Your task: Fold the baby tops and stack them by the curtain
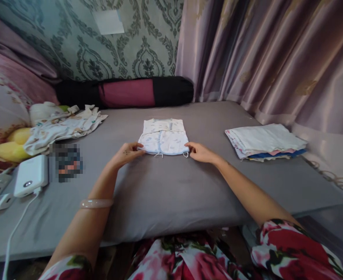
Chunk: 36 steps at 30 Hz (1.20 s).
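A small white baby garment (173, 142) with pale blue prints and blue edging lies folded on the grey bed sheet (171, 190), thin ties sticking out along its near edge. My left hand (130, 153) pinches its near left corner between thumb and fingers. At the near right corner, my right hand (200, 151) grips the edge the same way. The cloth between the hands lies flat.
Folded cloths (266, 140) are stacked at the right. Rumpled printed baby clothes (63, 128) lie at the left, beside yellow plush (9, 149). Nearer are a white power bank (31, 177) with a cable and a blurred-out item (68, 162). A black-and-maroon rolled bag (127, 93) lies along the wall.
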Each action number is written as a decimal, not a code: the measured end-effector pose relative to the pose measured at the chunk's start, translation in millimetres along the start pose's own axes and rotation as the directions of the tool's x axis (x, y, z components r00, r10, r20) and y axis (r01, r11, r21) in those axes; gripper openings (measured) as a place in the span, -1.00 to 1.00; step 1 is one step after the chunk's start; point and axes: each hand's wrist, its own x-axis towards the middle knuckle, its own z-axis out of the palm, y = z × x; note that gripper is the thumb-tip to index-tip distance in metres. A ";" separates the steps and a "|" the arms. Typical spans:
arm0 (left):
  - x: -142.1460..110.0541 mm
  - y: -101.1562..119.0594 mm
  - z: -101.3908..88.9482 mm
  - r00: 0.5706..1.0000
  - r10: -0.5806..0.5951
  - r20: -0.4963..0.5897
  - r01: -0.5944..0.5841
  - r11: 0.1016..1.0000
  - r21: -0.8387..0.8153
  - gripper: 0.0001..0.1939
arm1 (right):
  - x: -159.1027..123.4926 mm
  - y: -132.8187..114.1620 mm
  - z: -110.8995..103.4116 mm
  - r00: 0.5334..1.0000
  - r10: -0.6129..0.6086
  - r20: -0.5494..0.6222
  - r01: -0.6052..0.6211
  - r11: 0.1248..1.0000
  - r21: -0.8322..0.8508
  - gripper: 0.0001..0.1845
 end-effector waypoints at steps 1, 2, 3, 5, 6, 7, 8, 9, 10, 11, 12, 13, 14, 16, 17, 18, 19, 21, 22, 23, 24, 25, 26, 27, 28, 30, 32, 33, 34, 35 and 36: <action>0.4 -0.6 0.0 1.000 0.023 0.007 -0.024 0.999 0.038 -0.49 | -0.6 0.8 0.3 0.999 -0.033 -0.026 0.032 0.998 -0.046 -0.47; 1.5 -1.6 0.5 0.999 0.047 0.002 -0.047 0.995 0.087 -0.49 | -0.4 1.3 0.9 0.996 -0.067 -0.062 0.061 0.994 -0.096 -0.49; 3.1 -2.8 1.3 0.997 0.076 -0.009 -0.074 0.987 0.143 -0.49 | 0.8 1.5 1.7 0.991 -0.094 -0.100 0.079 0.987 -0.142 -0.53; 8.0 -5.5 3.6 0.988 0.146 -0.058 -0.128 0.961 0.244 -0.55 | 5.6 1.5 3.7 0.980 -0.107 -0.169 0.070 0.975 -0.212 -0.64; 11.2 -6.7 4.8 0.980 0.183 -0.080 -0.154 0.947 0.281 -0.60 | 9.2 1.3 4.6 0.974 -0.103 -0.203 0.054 0.971 -0.234 -0.70; 14.8 -7.7 5.9 0.970 0.220 -0.100 -0.180 0.934 0.309 -0.65 | 13.2 0.9 5.3 0.966 -0.103 -0.238 0.041 0.967 -0.251 -0.75; 18.7 -8.5 7.0 0.959 0.251 -0.128 -0.197 0.923 0.331 -0.71 | 17.5 0.3 5.8 0.956 -0.107 -0.272 0.032 0.964 -0.264 -0.78; 22.8 -8.9 7.9 0.947 0.276 -0.163 -0.206 0.913 0.352 -0.74 | 21.9 -0.5 6.0 0.947 -0.112 -0.302 0.027 0.962 -0.272 -0.80; 27.2 -8.9 8.8 0.933 0.296 -0.205 -0.205 0.905 0.372 -0.77 | 26.2 -1.4 6.1 0.938 -0.115 -0.327 0.022 0.961 -0.275 -0.81; 31.6 -8.6 9.8 0.917 0.312 -0.249 -0.200 0.898 0.392 -0.78 | 30.4 -2.4 6.0 0.932 -0.108 -0.346 0.012 0.963 -0.269 -0.80; 36.0 -7.9 10.8 0.900 0.327 -0.288 -0.193 0.892 0.408 -0.78 | 34.4 -3.4 5.9 0.929 -0.093 -0.358 -0.003 0.966 -0.258 -0.78; 40.3 -6.9 12.0 0.886 0.336 -0.319 -0.187 0.889 0.419 -0.78 | 38.3 -4.4 5.9 0.928 -0.072 -0.365 -0.022 0.969 -0.245 -0.76; 44.5 -5.7 13.4 0.877 0.340 -0.339 -0.179 0.887 0.426 -0.78 | 42.1 -5.3 6.1 0.928 -0.050 -0.369 -0.041 0.971 -0.234 -0.74; 52.2 -2.5 16.7 0.872 0.327 -0.363 -0.153 0.889 0.432 -0.76 | 49.8 -6.8 7.0 0.924 -0.012 -0.383 -0.080 0.971 -0.224 -0.69; 55.7 -0.6 18.4 0.873 0.314 -0.374 -0.134 0.890 0.435 -0.74 | 53.7 -7.5 7.6 0.919 0.003 -0.395 -0.099 0.970 -0.222 -0.68; 58.9 1.5 20.0 0.873 0.301 -0.384 -0.115 0.892 0.438 -0.73 | 57.6 -8.2 8.2 0.912 0.016 -0.410 -0.118 0.968 -0.223 -0.66; 61.8 3.6 21.4 0.872 0.289 -0.394 -0.097 0.892 0.441 -0.72 | 61.4 -8.9 8.7 0.905 0.029 -0.424 -0.136 0.965 -0.224 -0.65; 67.3 7.8 23.5 0.872 0.266 -0.410 -0.061 0.892 0.447 -0.71 | 68.7 -10.0 9.3 0.894 0.054 -0.444 -0.171 0.959 -0.227 -0.64; 70.0 9.8 24.1 0.872 0.253 -0.419 -0.042 0.892 0.450 -0.71 | 72.3 -10.3 9.4 0.890 0.066 -0.451 -0.187 0.955 -0.228 -0.64; 72.8 11.5 24.4 0.871 0.239 -0.429 -0.022 0.892 0.452 -0.71 | 76.1 -10.2 9.3 0.885 0.077 -0.459 -0.203 0.952 -0.230 -0.64; 75.9 12.9 24.6 0.870 0.227 -0.438 -0.004 0.892 0.453 -0.71 | 80.0 -9.7 9.1 0.880 0.085 -0.467 -0.215 0.949 -0.232 -0.63; 79.4 13.9 24.7 0.869 0.217 -0.446 0.010 0.892 0.453 -0.71 | 84.3 -8.8 8.8 0.877 0.091 -0.472 -0.224 0.946 -0.233 -0.63; 83.3 14.6 24.7 0.867 0.210 -0.451 0.019 0.892 0.452 -0.71 | 89.1 -7.4 8.3 0.875 0.096 -0.475 -0.232 0.943 -0.237 -0.63; 87.7 14.8 24.7 0.866 0.206 -0.456 0.024 0.893 0.449 -0.71 | 94.3 -5.6 7.8 0.875 0.099 -0.474 -0.239 0.940 -0.245 -0.63; 92.6 14.6 24.8 0.865 0.201 -0.459 0.029 0.895 0.446 -0.71 | 100.0 -3.6 7.0 0.877 0.102 -0.469 -0.245 0.935 -0.255 -0.63; 104.1 13.1 25.2 0.866 0.189 -0.463 0.037 0.899 0.436 -0.70 | 112.5 0.4 4.9 0.882 0.115 -0.457 -0.266 0.922 -0.281 -0.63; 116.9 10.1 25.9 0.872 0.172 -0.459 0.042 0.906 0.421 -0.70 | 125.4 4.0 2.3 0.883 0.126 -0.452 -0.286 0.908 -0.306 -0.64; 123.5 8.0 26.3 0.877 0.163 -0.453 0.045 0.909 0.414 -0.70 | 131.6 5.7 1.0 0.884 0.130 -0.449 -0.293 0.903 -0.315 -0.65; 130.1 5.4 27.0 0.883 0.154 -0.444 0.046 0.912 0.407 -0.70 | 137.3 7.3 -0.1 0.886 0.133 -0.444 -0.297 0.899 -0.323 -0.65; 136.5 2.4 27.8 0.890 0.144 -0.432 0.047 0.914 0.402 -0.70 | 142.3 9.1 -0.9 0.889 0.134 -0.437 -0.297 0.896 -0.329 -0.66; 142.6 -0.9 28.8 0.898 0.132 -0.421 0.052 0.915 0.399 -0.70 | 146.7 11.0 -1.3 0.893 0.137 -0.429 -0.298 0.894 -0.334 -0.67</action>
